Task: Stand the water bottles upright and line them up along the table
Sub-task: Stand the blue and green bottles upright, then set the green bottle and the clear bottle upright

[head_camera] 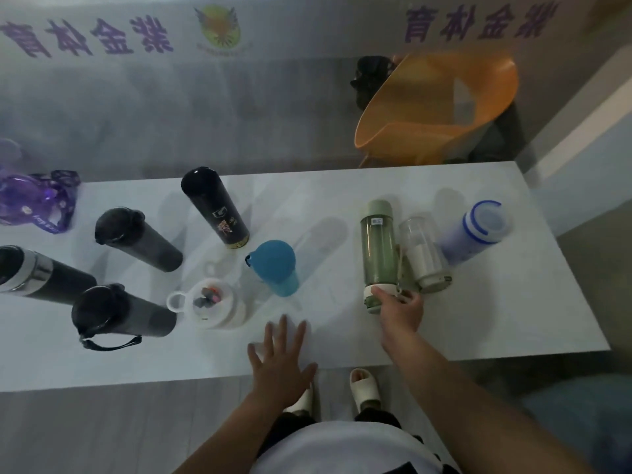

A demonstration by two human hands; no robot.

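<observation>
The right hand (400,309) has its fingers closed around the near end of the green bottle (378,248), which lies on the table (478,319) touching a clear bottle (424,254). The left hand (280,367) hovers with fingers spread, empty.

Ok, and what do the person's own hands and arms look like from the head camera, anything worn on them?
Both the left hand and the right hand are bare, with no gloves, and no rings or watch that I can make out. Both forearms are uncovered as far as the frame shows, with no sleeve in sight. The picture is dim and soft, so small details could be missed.
</observation>
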